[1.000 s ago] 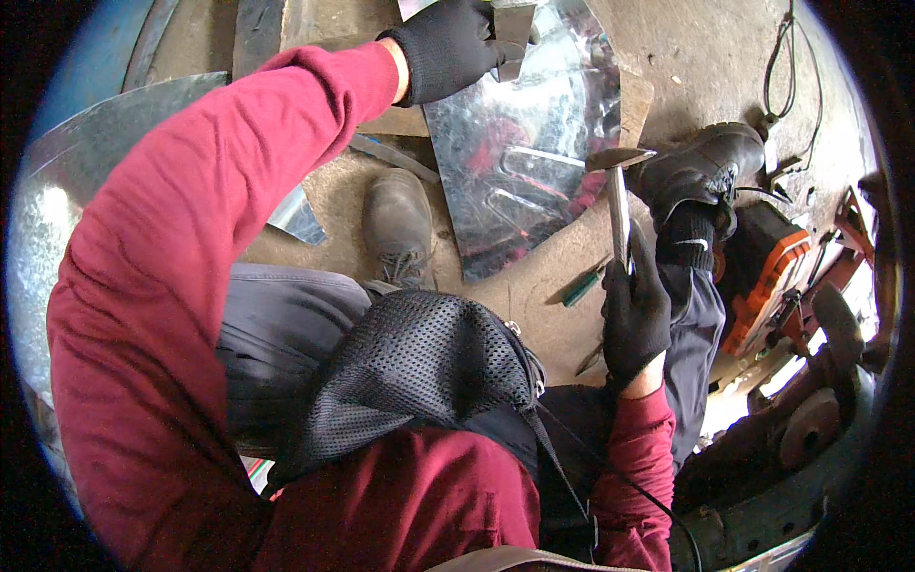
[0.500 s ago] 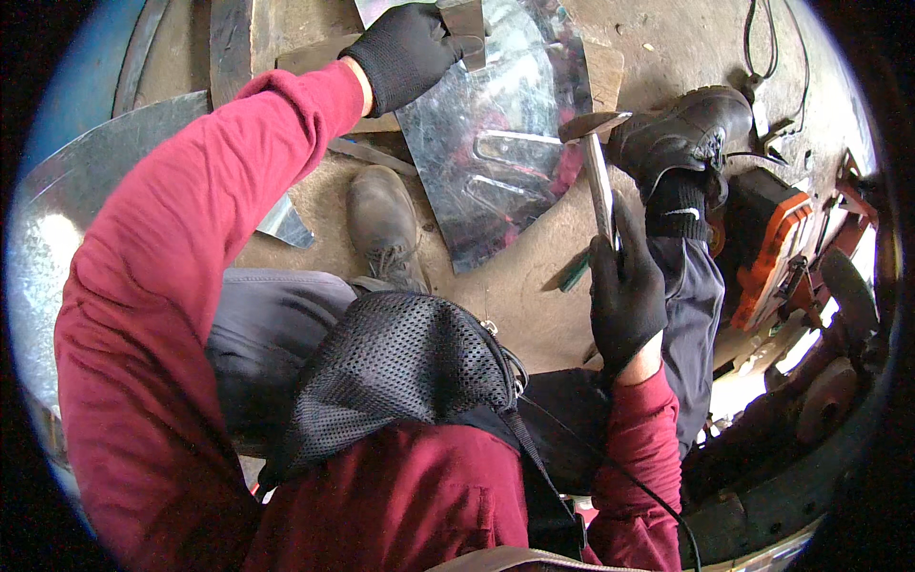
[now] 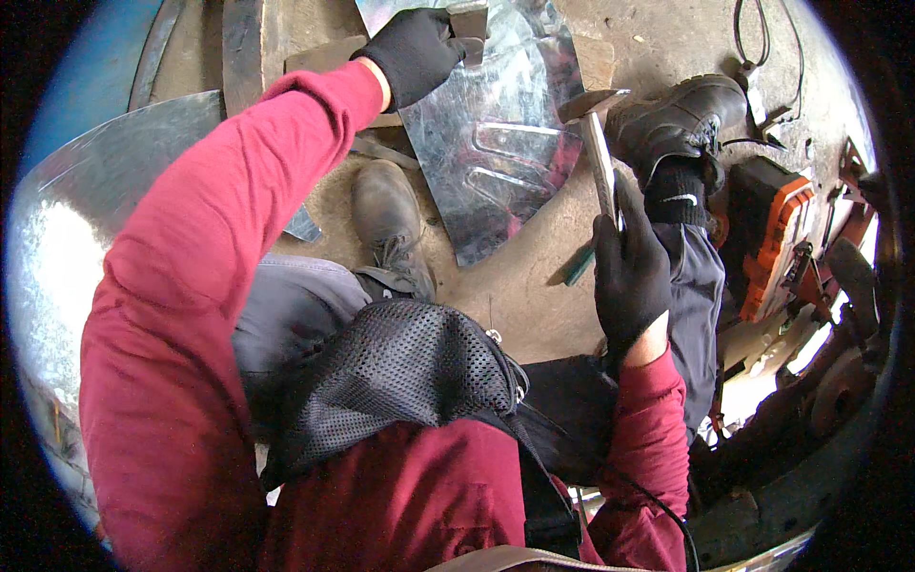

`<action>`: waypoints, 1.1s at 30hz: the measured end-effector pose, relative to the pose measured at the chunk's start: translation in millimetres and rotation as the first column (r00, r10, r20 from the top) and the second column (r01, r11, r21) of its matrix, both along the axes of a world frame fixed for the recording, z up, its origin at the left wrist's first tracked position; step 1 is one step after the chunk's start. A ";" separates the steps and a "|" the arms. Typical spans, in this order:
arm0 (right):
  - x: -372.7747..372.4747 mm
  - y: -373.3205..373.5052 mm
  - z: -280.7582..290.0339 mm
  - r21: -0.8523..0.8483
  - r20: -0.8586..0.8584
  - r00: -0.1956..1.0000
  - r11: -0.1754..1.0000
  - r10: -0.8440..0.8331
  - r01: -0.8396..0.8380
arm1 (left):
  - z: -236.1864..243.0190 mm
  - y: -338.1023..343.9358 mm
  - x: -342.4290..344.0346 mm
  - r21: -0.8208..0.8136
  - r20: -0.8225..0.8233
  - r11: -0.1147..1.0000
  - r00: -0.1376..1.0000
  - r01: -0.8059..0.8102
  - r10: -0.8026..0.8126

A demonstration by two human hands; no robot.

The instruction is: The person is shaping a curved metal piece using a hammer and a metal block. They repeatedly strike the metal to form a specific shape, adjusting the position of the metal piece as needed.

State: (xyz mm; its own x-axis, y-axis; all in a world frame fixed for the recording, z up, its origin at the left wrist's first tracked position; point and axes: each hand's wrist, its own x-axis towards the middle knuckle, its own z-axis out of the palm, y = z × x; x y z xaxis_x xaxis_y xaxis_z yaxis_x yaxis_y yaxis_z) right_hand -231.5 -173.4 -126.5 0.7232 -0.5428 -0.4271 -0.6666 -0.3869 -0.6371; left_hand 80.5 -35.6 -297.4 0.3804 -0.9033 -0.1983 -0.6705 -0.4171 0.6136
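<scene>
My left hand [image 3: 412,57], in a black glove, is closed on a small grey metal piece [image 3: 469,24] at the upper edge of a shiny metal sheet [image 3: 505,153] lying on the floor. My right hand [image 3: 629,272], also gloved, grips a hammer [image 3: 599,153] by its handle. The hammer head is up near the sheet's right side, beside my right boot [image 3: 691,119]; whether it touches anything is unclear. A green-handled tool [image 3: 579,265] lies on the floor left of that hand, partly hidden.
My other boot [image 3: 386,205] is below the sheet's left side. More sheet metal [image 3: 143,153] lies left, metal strips [image 3: 243,52] at upper left. An orange-and-black case [image 3: 767,243], cables [image 3: 762,38] and dark machinery [image 3: 829,400] are at right. A mesh pouch [image 3: 400,362] sits on my lap.
My right hand and the hammer have moved upward in the view. My left hand stays closed on the metal piece. The whole view has shifted slightly.
</scene>
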 end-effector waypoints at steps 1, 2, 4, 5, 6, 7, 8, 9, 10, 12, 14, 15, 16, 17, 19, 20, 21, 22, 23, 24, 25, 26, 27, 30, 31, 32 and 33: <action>-3.5 -0.5 -4.6 -0.022 0.046 0.999 1.000 0.006 -0.005 | 6.4 -2.9 -4.9 0.007 -0.005 1.000 1.000 -0.022 0.023; -5.3 -1.4 -6.1 -0.044 0.091 0.996 0.999 0.012 -0.008 | 11.4 -5.7 -7.8 0.012 -0.011 0.999 0.999 -0.044 0.044; -7.1 -3.8 -3.9 -0.072 0.097 0.995 0.997 0.028 -0.021 | 22.3 -10.1 -17.4 0.079 -0.116 0.985 0.980 -0.150 0.159; -2.5 -3.8 0.4 -0.063 0.108 0.994 0.998 0.028 -0.021 | 31.6 -9.6 -26.2 0.089 -0.144 0.972 0.963 -0.217 0.228; 4.2 -3.2 5.7 -0.052 0.119 0.993 0.998 0.025 -0.019 | 39.1 -9.2 -31.2 0.099 -0.172 0.954 0.940 -0.282 0.296; 13.1 -1.7 15.4 -0.019 0.137 0.991 1.000 0.007 -0.005 | 29.6 -7.7 -32.3 0.091 -0.211 0.957 0.934 -0.276 0.290; 16.0 0.2 22.9 -0.023 0.168 0.986 1.000 0.015 -0.011 | 36.7 -12.4 -40.5 0.143 -0.206 0.940 0.920 -0.309 0.334; 21.0 1.3 28.9 -0.028 0.203 0.979 0.999 0.025 -0.020 | 44.6 -11.6 -44.7 0.086 -0.216 0.949 0.924 -0.303 0.315; 24.5 0.9 30.8 -0.067 0.249 0.966 0.996 0.069 -0.054 | 52.2 -10.5 -47.7 0.029 -0.225 0.955 0.928 -0.297 0.295; 38.3 4.1 35.5 -0.130 0.325 0.933 0.985 0.154 -0.118 | 44.1 -4.5 -43.2 0.038 -0.160 0.949 0.936 -0.312 0.314; 54.6 9.1 37.5 -0.178 0.371 0.904 0.971 0.215 -0.158 | 31.5 -3.5 -42.8 0.096 -0.112 0.943 0.938 -0.318 0.327; 54.5 7.4 25.6 -0.214 0.433 0.868 0.964 0.241 -0.161 | 31.4 -9.1 -44.8 0.145 -0.096 0.939 0.940 -0.312 0.327; 53.5 7.7 19.5 -0.244 0.357 0.901 0.956 0.245 -0.163 | 31.6 -14.4 -45.8 0.194 -0.078 0.931 0.941 -0.309 0.328; 54.8 9.1 11.8 -0.270 0.283 0.925 0.947 0.253 -0.176 | 52.1 -14.5 -47.9 0.084 -0.132 0.952 0.944 -0.293 0.302; 54.2 10.7 11.1 -0.263 0.237 0.943 0.950 0.232 -0.168 | 35.1 -15.1 -53.2 0.005 -0.174 0.957 0.942 -0.292 0.288; 55.6 9.8 18.8 -0.234 0.280 0.939 0.963 0.199 -0.134 | 27.2 -15.8 -53.0 -0.033 -0.190 0.956 0.941 -0.291 0.280; 59.5 11.2 31.2 -0.191 0.326 0.930 0.975 0.170 -0.111 | 31.8 -11.2 -51.1 0.087 -0.168 0.949 0.935 -0.302 0.312; 66.0 11.3 39.5 -0.182 0.419 0.897 0.981 0.143 -0.072 | 35.9 -8.0 -50.0 0.097 -0.176 0.948 0.932 -0.304 0.317; 71.5 12.3 51.2 -0.171 0.506 0.854 0.985 0.121 -0.038 | 39.6 -4.2 -48.5 0.107 -0.183 0.944 0.928 -0.311 0.326; 69.6 12.7 51.0 -0.145 0.543 0.838 0.988 0.043 0.044 | 43.0 0.6 -45.4 0.118 -0.189 0.940 0.922 -0.319 0.337; 69.8 12.2 49.7 -0.112 0.583 0.812 0.986 -0.033 0.120 | 28.0 6.1 -39.4 0.051 -0.190 0.944 0.925 -0.325 0.329; 59.7 8.7 37.5 -0.311 0.557 0.822 0.947 0.117 0.077 | 29.1 0.3 -43.1 0.051 -0.204 0.951 0.929 -0.305 0.309; 50.9 5.9 22.5 -0.491 0.515 0.821 0.870 0.249 0.045 | 31.6 -4.2 -44.2 0.052 -0.207 0.957 0.934 -0.286 0.290; 43.8 10.3 -1.4 -0.463 0.028 0.931 0.830 0.364 -0.311 | 33.5 -15.1 -51.0 0.125 -0.139 0.968 0.962 -0.219 0.235; 46.9 6.7 -6.2 -0.371 -0.076 0.940 0.865 0.333 -0.337 | 28.8 -18.6 -48.0 0.070 -0.123 0.972 0.965 -0.226 0.233; 54.9 12.9 3.7 -0.282 0.116 0.956 0.932 0.269 -0.228 | 20.4 -7.9 -44.2 0.041 -0.095 0.969 0.964 -0.244 0.247; 61.8 15.5 12.8 -0.183 0.289 0.938 0.973 0.190 -0.141 | 28.7 -7.4 -42.0 0.054 -0.122 0.965 0.958 -0.255 0.260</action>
